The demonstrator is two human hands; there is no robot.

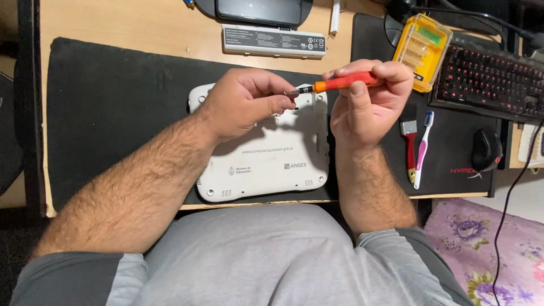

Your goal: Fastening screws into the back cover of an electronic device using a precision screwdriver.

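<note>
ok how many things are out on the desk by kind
laptop: 1
battery: 1
screwdriver: 1, in the right hand, left hand at its tip
bit case: 1
brush: 1
toothbrush: 1
keyboard: 1
mouse: 1
total: 8

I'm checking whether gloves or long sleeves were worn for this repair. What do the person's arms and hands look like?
Both hands are bare: the left hand and right hand wear no gloves, rings or watch that I can see. The forearms are uncovered and hairy. Short grey sleeves end near the elbows, part of a grey shirt with darker grey sleeve sections.
</note>
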